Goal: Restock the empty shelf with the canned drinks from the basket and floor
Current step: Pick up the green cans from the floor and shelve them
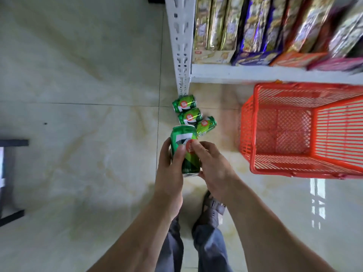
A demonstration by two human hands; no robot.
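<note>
Head view, looking down at the floor point(78, 75). I see both hands on one can point(183, 146): the left hand point(170, 167) curls round its left side with the thumb across the label, and the right hand point(211, 163) holds its right side, fingertips on the red-orange roundel. The can is green with a white slanted mark and a silver rim, held above the tiles, top end pointing away from me. Three more cans lie on their sides on the floor just beyond it, at the foot of the white shelf post point(181, 46): far can point(184, 103), middle can point(189, 116), near can point(207, 125), each touching the next. The red basket point(275, 167) stands to the right, near the shelf point(255, 74), which carries snack packs point(255, 26).
</note>
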